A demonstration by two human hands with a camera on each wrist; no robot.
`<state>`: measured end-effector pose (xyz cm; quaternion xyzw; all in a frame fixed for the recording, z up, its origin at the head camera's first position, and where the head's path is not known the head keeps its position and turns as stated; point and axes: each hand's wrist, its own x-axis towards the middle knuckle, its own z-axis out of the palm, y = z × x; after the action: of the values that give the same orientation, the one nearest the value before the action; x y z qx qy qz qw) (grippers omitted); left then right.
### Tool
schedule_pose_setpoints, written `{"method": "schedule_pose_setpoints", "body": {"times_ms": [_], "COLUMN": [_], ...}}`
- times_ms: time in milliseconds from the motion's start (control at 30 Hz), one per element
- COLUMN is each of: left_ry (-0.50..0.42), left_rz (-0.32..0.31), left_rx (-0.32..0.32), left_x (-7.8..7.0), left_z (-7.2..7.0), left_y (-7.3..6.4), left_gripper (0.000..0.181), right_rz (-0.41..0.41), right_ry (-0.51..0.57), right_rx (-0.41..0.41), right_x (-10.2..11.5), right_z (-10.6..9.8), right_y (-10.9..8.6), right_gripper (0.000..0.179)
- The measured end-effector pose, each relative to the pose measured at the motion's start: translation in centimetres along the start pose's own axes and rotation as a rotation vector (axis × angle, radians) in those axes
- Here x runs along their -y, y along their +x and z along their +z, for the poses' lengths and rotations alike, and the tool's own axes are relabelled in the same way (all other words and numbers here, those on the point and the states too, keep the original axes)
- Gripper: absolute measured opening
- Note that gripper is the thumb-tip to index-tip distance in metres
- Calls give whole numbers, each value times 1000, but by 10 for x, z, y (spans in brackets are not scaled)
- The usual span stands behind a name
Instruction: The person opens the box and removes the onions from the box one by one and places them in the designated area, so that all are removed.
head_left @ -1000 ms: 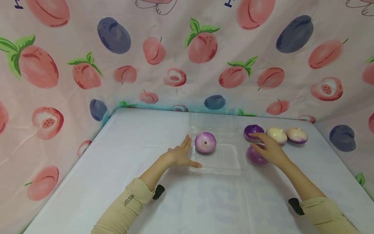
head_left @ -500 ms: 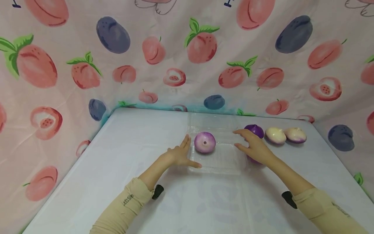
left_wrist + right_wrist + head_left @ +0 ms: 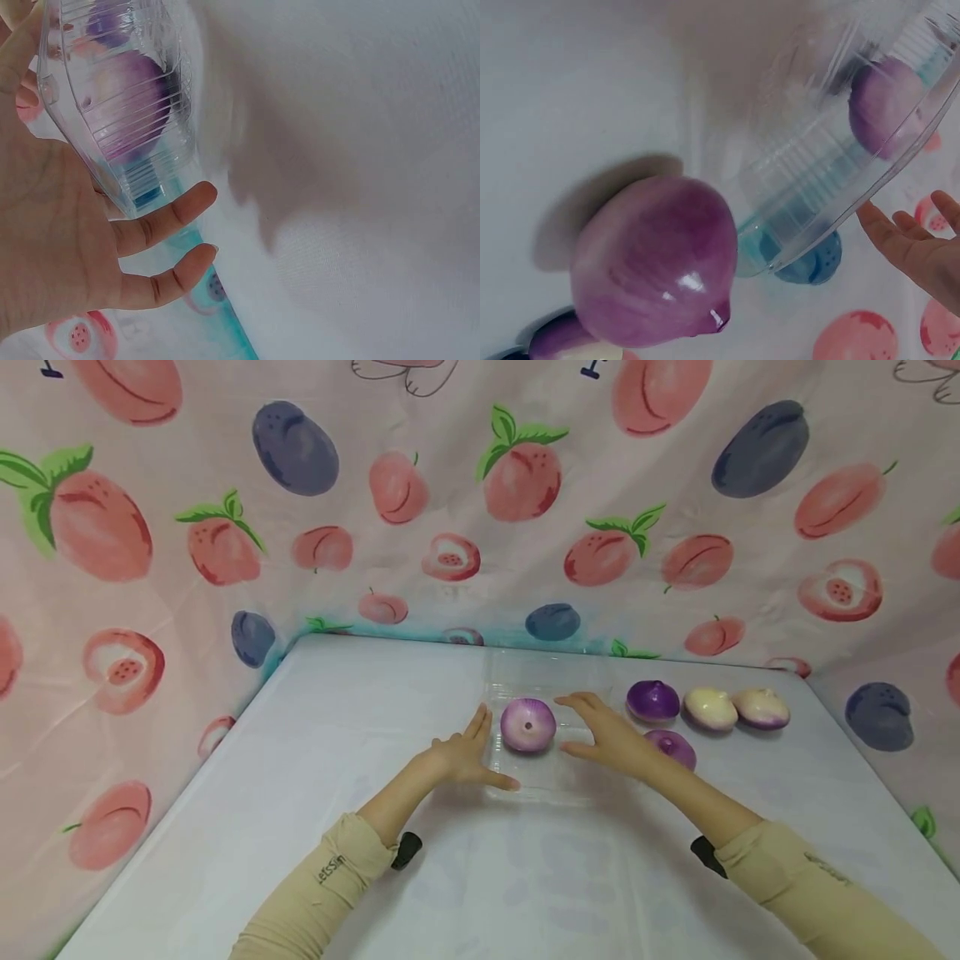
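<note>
A purple-and-white onion (image 3: 527, 725) sits in a clear plastic clamshell box (image 3: 525, 793) whose lid is folded back. My left hand (image 3: 463, 758) rests along the box's left side, fingers straight and thumb spread at the near edge. Over the right half of the box is my right hand (image 3: 606, 735), its thumb and fingers spread apart towards the onion and nothing between them. Behind its wrist lies a second purple onion (image 3: 673, 748), partly covered by the forearm; it looms large as the purple onion (image 3: 656, 262) in the right wrist view.
To the right of the box stand a dark purple onion (image 3: 653, 701) and two pale onions, one yellowish onion (image 3: 709, 709) and one white onion with a purple base (image 3: 761, 708). A fruit-print cloth (image 3: 450, 485) hangs behind the white table (image 3: 375, 693).
My right hand has moved left from the purple onions at the right to above the box, beside the onion in it. The left hand has stayed at the box's left side.
</note>
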<state>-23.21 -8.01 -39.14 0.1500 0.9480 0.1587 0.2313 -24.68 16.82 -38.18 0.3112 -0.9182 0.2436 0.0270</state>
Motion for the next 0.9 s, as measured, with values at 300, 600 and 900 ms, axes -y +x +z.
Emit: {"method": "schedule_pose_setpoints", "body": {"times_ms": [300, 600, 900], "left_ry": [-3, 10, -7], "left_rz": [-4, -17, -3], "left_rx": [-1, 5, 8], "left_x": [-1, 1, 0], "left_z": [-1, -2, 0], "left_y": [-2, 0, 0], "left_gripper": [117, 119, 118], "right_rz": [58, 39, 27], "right_ry": [54, 19, -12], "right_rx": [69, 78, 74], "right_x": [12, 17, 23], "right_z": [5, 14, 33], "right_y": [8, 27, 40], "right_gripper": [68, 66, 62]}}
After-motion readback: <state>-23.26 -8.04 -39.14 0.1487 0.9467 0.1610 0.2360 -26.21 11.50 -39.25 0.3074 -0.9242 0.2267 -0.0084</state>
